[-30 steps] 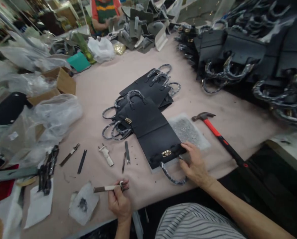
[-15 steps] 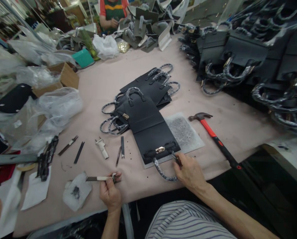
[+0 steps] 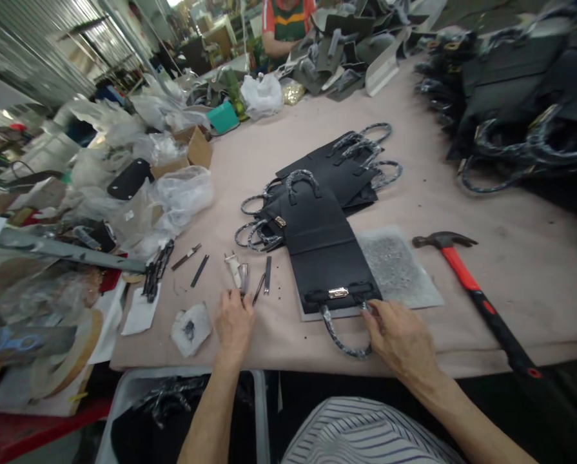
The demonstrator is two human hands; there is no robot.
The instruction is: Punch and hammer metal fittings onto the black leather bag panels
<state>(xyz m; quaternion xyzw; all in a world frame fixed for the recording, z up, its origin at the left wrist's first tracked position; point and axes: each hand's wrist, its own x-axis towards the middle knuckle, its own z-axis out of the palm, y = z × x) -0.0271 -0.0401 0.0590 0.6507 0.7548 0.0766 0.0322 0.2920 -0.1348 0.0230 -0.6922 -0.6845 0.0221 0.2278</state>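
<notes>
A flat black handbag panel [image 3: 324, 254] with a gold metal plate [image 3: 338, 293] lies partly over a grey speckled slab [image 3: 397, 267]. My right hand [image 3: 401, 328] is closed on the near handle [image 3: 339, 341], wrapped in clear plastic, at its right end; its fingertips are partly hidden. At the left, my left hand [image 3: 234, 319] is down by the tools, its fingers closed around a flat metal tool [image 3: 244, 276]. A white-taped tool [image 3: 232, 267], a thin pointed tool [image 3: 259, 288] and a dark flat bar [image 3: 267, 276] lie beside that hand.
A hammer [image 3: 467, 283] with a red and black handle lies at the right. More black bag panels [image 3: 360, 171] lie behind. Piled bags [image 3: 505, 96] stand far right. A crumpled white wad [image 3: 191, 330] sits left; a grey bin [image 3: 262, 412] stands below the table edge.
My left hand has moved forward with the metal tool, from near the table edge to the loose tools. My right hand stays at the handle. The view has swung left.
</notes>
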